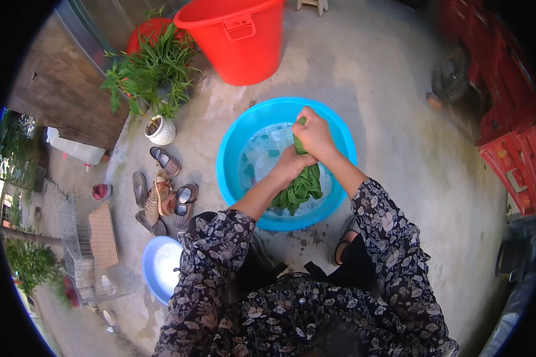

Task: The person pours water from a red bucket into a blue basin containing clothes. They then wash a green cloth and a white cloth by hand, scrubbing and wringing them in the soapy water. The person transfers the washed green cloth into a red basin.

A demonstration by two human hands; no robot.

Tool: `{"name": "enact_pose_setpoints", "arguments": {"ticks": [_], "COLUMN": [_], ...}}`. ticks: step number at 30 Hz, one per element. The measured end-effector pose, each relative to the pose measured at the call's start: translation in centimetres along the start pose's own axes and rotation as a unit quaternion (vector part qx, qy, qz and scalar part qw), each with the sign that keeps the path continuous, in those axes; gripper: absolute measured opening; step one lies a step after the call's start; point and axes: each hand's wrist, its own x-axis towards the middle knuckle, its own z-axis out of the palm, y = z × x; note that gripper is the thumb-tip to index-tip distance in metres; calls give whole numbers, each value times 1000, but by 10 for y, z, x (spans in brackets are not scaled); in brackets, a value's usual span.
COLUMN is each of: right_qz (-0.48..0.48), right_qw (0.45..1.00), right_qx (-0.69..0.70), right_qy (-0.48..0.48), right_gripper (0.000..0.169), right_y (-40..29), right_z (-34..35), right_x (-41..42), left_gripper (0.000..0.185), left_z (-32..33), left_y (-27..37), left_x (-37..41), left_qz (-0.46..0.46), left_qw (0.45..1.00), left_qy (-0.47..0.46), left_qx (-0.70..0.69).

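Observation:
My left hand [291, 164] and my right hand [314, 134] are both closed on a wet green cloth [303, 185], the right one higher up on it. Between the hands the cloth is bunched narrow, and its loose, crumpled end hangs below my left hand. Beneath is a round bright blue plastic basin [232, 192] with soapy water [263, 156] and foam in it. Pale, partly sunken shapes show in the water; whether they are fabric, I cannot tell.
Beyond the basin stands a large red plastic tub [250, 53]. Left are a white plant pot [162, 130], several shoes [160, 196], a smaller blue basin [149, 263] and a wire cage [78, 241]. A red vehicle [509, 147] stands at the right.

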Motion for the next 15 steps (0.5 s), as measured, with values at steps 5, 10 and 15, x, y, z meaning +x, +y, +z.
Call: {"name": "enact_pose_setpoints", "arguments": {"ticks": [5, 10, 15], "right_qz": [-15, 23, 31], "right_qw": [995, 947, 852], "right_qx": [-98, 255, 422], "right_qy": [-29, -195, -307], "right_gripper": [23, 56, 83], "right_y": [-6, -19, -21], "right_z": [-3, -28, -47], "right_x": [2, 7, 11], "left_gripper": [44, 52, 62], "left_z": [-2, -20, -16], "left_y": [4, 19, 33], "left_x": [0, -6, -24], "left_qz": [21, -36, -19], "left_qw": [1000, 983, 934], "left_qy": [1, -112, -254], "left_qx": [-7, -140, -250]}}
